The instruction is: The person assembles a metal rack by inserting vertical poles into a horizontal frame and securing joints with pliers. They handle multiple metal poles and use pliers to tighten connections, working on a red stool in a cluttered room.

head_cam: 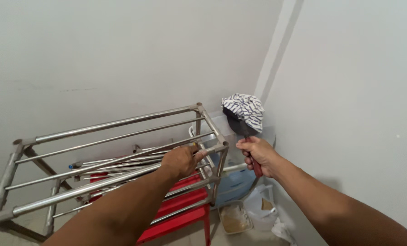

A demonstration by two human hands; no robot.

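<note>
A metal tube rack (117,123) stands against the white wall, its top made of several parallel steel bars. My left hand (181,160) grips one of the front top bars near the rack's right end. My right hand (257,155) is closed around the red handle (257,169) of a tool held upright beside the rack's right corner. The tool's dark head is wrapped in a striped black-and-white cloth (244,109), which sits above my fist.
A red plastic stool (185,214) sits under the rack. In the corner behind stand a translucent drawer unit with blue drawers (233,184), a white plastic bag (262,207) and a shallow tray (233,218) on the floor. White walls close in on the right.
</note>
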